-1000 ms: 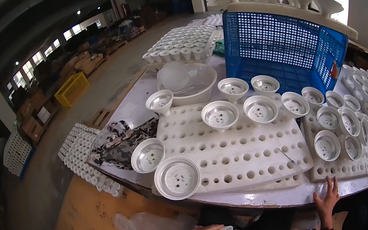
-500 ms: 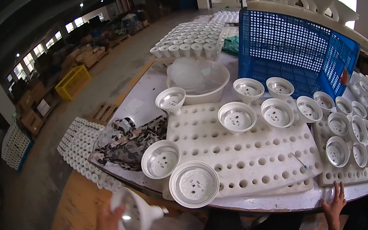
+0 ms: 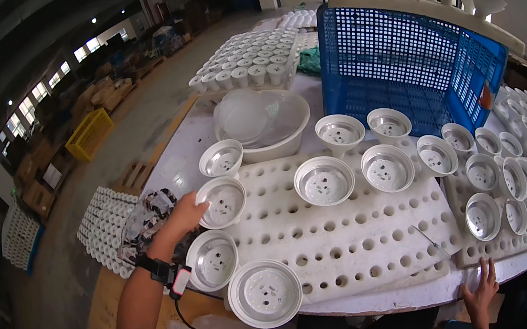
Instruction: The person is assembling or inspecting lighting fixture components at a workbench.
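The left hand (image 3: 186,212) reaches up from the lower edge and grips the near rim of a white funnel-shaped cup (image 3: 221,201), fingers curled over its left side, while the cup sits in the perforated white foam board (image 3: 354,247) at its upper left corner. A dark band with a small red and white device (image 3: 169,278) is strapped around that wrist, a thin black cable hanging from it. The right hand (image 3: 480,286) lies at the bottom edge of the table (image 3: 397,295) — fingers spread and flat, grasping nothing. Just below the held cup, two more white cups rest on the board's left end, one (image 3: 212,259) beside the wrist and a wider one (image 3: 265,293) at the table's near edge. Further cups stand in a row across the board, among them one (image 3: 324,180) near the middle and another (image 3: 387,167) to its right. Behind them sits a big white basin (image 3: 263,122) with a clear lid inside it, and a blue plastic crate (image 3: 401,72) rises to the right. Beyond the basin, a tray of small white cups (image 3: 246,59) stretches away — well apart from both hands.
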Action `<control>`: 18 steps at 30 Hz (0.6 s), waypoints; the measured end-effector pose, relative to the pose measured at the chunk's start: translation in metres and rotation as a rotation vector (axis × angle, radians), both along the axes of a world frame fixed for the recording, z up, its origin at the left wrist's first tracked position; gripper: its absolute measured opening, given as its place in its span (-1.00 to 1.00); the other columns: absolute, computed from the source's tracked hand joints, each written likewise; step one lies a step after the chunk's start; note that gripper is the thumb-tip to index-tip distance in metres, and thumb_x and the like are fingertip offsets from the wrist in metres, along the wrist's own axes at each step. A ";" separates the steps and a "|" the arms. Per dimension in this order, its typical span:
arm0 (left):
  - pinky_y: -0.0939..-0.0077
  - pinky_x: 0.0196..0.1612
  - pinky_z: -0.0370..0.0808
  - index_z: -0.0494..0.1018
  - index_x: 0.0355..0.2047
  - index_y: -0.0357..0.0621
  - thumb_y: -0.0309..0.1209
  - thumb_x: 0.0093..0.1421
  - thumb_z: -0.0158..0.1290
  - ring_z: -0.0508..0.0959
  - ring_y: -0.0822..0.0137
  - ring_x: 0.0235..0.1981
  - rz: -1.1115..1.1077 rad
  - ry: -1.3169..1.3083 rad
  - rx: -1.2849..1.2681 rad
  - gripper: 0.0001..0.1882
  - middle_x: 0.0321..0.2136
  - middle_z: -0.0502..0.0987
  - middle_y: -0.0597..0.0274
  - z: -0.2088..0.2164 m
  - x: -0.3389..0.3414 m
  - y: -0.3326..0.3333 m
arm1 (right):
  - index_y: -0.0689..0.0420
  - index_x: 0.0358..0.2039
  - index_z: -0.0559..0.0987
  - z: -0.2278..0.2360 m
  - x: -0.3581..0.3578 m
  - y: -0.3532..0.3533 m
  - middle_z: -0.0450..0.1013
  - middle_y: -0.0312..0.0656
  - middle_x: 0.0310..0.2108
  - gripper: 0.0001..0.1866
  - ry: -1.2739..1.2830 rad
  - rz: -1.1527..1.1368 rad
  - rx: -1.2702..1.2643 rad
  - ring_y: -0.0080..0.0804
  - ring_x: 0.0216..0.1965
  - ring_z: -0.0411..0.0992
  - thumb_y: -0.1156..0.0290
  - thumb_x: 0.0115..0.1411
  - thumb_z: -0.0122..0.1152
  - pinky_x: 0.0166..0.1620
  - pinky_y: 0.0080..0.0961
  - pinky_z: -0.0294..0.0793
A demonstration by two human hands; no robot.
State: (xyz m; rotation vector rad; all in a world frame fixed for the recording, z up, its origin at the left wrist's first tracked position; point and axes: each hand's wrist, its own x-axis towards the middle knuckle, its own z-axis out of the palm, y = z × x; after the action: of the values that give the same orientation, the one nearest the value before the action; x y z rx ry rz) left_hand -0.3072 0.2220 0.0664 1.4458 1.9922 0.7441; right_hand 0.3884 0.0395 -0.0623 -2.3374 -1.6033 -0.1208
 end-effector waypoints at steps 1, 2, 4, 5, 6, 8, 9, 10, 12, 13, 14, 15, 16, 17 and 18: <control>0.49 -0.73 0.35 0.42 -0.15 -0.33 -0.39 0.20 0.01 0.42 0.42 -0.75 0.002 0.006 -0.032 -0.72 -0.60 0.50 0.21 -0.008 0.002 0.000 | -0.09 0.29 0.21 -0.003 0.003 -0.001 0.04 -0.06 0.33 0.00 -0.014 0.002 -0.001 -0.03 0.30 0.07 0.20 -0.30 0.30 0.19 0.08 0.01; 0.50 -0.72 0.36 0.42 -0.12 -0.33 -0.39 0.20 0.01 0.43 0.41 -0.75 -0.023 -0.032 -0.047 -0.71 -0.58 0.52 0.19 -0.009 0.004 0.002 | -0.07 0.29 0.21 -0.003 0.004 -0.004 0.04 -0.04 0.32 0.01 -0.010 -0.013 -0.006 -0.01 0.30 0.07 0.15 -0.30 0.27 0.20 0.08 0.01; 0.47 -0.60 0.48 0.42 -0.03 -0.27 -0.21 0.21 0.05 0.53 0.34 -0.61 -0.114 -0.086 -0.129 -0.58 -0.44 0.56 0.09 -0.003 -0.001 0.006 | -0.05 0.29 0.21 -0.001 0.003 -0.009 0.04 -0.03 0.32 0.00 -0.028 -0.013 0.000 0.00 0.30 0.06 0.14 -0.30 0.27 0.20 0.07 0.01; 0.47 -0.60 0.48 0.42 -0.03 -0.27 -0.21 0.21 0.05 0.53 0.34 -0.61 -0.112 -0.080 -0.122 -0.58 -0.44 0.56 0.09 0.004 -0.006 0.012 | -0.04 0.29 0.21 0.000 0.004 -0.012 0.04 -0.02 0.32 0.00 -0.056 -0.008 -0.004 0.00 0.30 0.06 0.12 -0.29 0.26 0.20 0.05 0.01; 0.42 -0.51 0.52 0.41 -0.01 -0.27 -0.08 0.20 0.05 0.57 0.29 -0.51 -0.051 -0.132 -0.200 -0.48 -0.37 0.56 0.02 0.013 -0.012 0.021 | -0.02 0.30 0.19 0.001 0.006 -0.012 0.06 0.01 0.30 0.05 -0.051 0.006 -0.004 0.01 0.29 0.06 0.10 -0.31 0.30 0.21 0.03 0.02; 0.28 -0.30 0.57 0.41 0.00 -0.33 0.23 0.13 0.01 0.61 0.14 -0.26 0.081 -0.210 -0.206 -0.21 -0.19 0.53 -0.15 0.024 -0.028 0.042 | -0.08 0.31 0.18 0.012 0.001 -0.010 0.08 0.01 0.30 0.04 -0.041 0.049 -0.027 0.06 0.27 0.10 0.07 -0.26 0.38 0.19 0.01 0.12; 0.28 -0.30 0.57 0.41 0.00 -0.33 0.23 0.13 0.01 0.61 0.14 -0.26 0.080 -0.211 -0.200 -0.21 -0.19 0.53 -0.15 0.026 -0.030 0.053 | -0.15 0.31 0.17 0.020 -0.002 -0.010 0.10 0.00 0.30 0.04 -0.038 0.089 -0.060 0.12 0.24 0.14 0.04 -0.20 0.47 0.17 -0.01 0.23; 0.29 -0.30 0.58 0.41 -0.02 -0.36 0.19 0.14 0.01 0.61 0.13 -0.26 0.119 -0.226 -0.152 -0.23 -0.18 0.53 -0.16 0.029 -0.032 0.064 | -0.13 0.32 0.15 0.023 -0.004 -0.010 0.09 0.03 0.30 0.08 -0.037 0.120 -0.051 0.10 0.24 0.15 0.04 -0.23 0.48 0.17 -0.04 0.25; 0.32 -0.36 0.60 0.44 -0.09 -0.42 0.00 0.17 0.08 0.63 0.13 -0.33 0.122 -0.184 -0.149 -0.38 -0.25 0.56 -0.15 0.026 -0.038 0.085 | -0.12 0.32 0.14 0.036 -0.013 -0.008 0.09 0.05 0.29 0.09 -0.047 0.108 -0.089 0.10 0.24 0.15 0.03 -0.24 0.48 0.17 -0.04 0.25; 0.32 -0.36 0.60 0.44 -0.09 -0.42 0.00 0.17 0.08 0.63 0.13 -0.33 0.121 -0.184 -0.147 -0.38 -0.25 0.56 -0.15 0.022 -0.039 0.093 | -0.12 0.32 0.14 0.040 -0.015 -0.006 0.09 0.07 0.29 0.10 -0.057 0.099 -0.132 0.09 0.24 0.15 0.01 -0.25 0.48 0.17 -0.05 0.25; 0.34 -0.39 0.60 0.45 -0.12 -0.43 -0.09 0.16 0.10 0.64 0.14 -0.38 0.077 -0.150 -0.243 -0.45 -0.30 0.58 -0.12 0.020 -0.034 0.100 | -0.12 0.32 0.14 0.039 -0.016 -0.007 0.09 0.07 0.29 0.10 -0.057 0.091 -0.132 0.09 0.24 0.15 0.01 -0.25 0.48 0.17 -0.05 0.25; 0.36 -0.42 0.61 0.46 -0.15 -0.43 -0.18 0.15 0.13 0.64 0.15 -0.44 0.033 -0.115 -0.339 -0.52 -0.36 0.59 -0.10 0.018 -0.030 0.106 | -0.12 0.32 0.14 0.037 -0.015 -0.007 0.10 0.08 0.29 0.10 -0.046 0.073 -0.121 0.09 0.24 0.15 0.01 -0.24 0.48 0.17 -0.04 0.25; 0.38 -0.47 0.62 0.46 -0.20 -0.47 -0.33 0.12 0.13 0.64 0.19 -0.50 0.073 -0.116 -0.291 -0.62 -0.44 0.59 -0.03 0.015 -0.025 0.108 | -0.12 0.33 0.13 0.034 -0.014 -0.006 0.10 0.09 0.28 0.10 -0.035 0.057 -0.110 0.09 0.24 0.15 0.00 -0.24 0.47 0.17 -0.04 0.25; 0.38 -0.47 0.62 0.46 -0.20 -0.47 -0.33 0.12 0.13 0.64 0.19 -0.50 0.067 -0.116 -0.290 -0.62 -0.44 0.59 -0.03 0.012 -0.023 0.108 | -0.12 0.33 0.13 0.031 -0.011 -0.005 0.10 0.09 0.28 0.10 -0.035 0.052 -0.109 0.09 0.24 0.15 0.00 -0.24 0.47 0.17 -0.04 0.25; 0.33 -0.44 0.61 0.46 -0.22 -0.46 -0.38 0.11 0.10 0.64 0.13 -0.48 0.086 -0.119 -0.182 -0.66 -0.44 0.59 -0.07 0.009 -0.021 0.107 | -0.12 0.33 0.13 0.026 -0.007 -0.004 0.10 0.10 0.28 0.08 -0.010 0.046 -0.126 0.10 0.24 0.15 0.01 -0.23 0.45 0.17 -0.04 0.25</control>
State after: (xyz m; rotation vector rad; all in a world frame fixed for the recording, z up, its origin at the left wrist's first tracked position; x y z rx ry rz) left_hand -0.3280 0.3292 0.0752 1.1902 1.9852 0.6500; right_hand 0.3818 0.0358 -0.0362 -2.3946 -1.7147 -0.0223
